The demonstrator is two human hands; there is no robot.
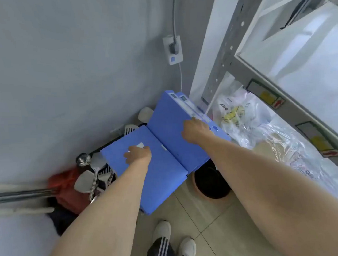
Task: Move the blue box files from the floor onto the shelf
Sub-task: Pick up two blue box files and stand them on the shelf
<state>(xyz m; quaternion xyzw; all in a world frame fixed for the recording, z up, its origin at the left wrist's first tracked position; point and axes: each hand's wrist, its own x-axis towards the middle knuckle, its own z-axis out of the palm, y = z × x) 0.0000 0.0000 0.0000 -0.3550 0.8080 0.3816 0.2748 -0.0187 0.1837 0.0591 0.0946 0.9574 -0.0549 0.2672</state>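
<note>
Blue plastic box files sit low down in the corner of the room, beside the grey wall and the grey metal shelf. One flat blue box file lies on its side, tipped down toward the tan floor tiles. Two more blue box files stand side by side and lean against each other, with their white labels facing up.

The left hand rests on top of the flat file, near a small white tag. Its fingers are curled a little and press down on the cover. The right hand is at the top edge of the leaning files. Its fingers bend over that edge, but I cannot tell how tightly it grips.

Clear crinkly plastic bags lie on the low part of the shelf, just beside the leaning files. A round black bin peeks out under the files. Shiny metal spoons and ladles sit in a dark basket to the left. Two white shoes stand on the tiles below.
</note>
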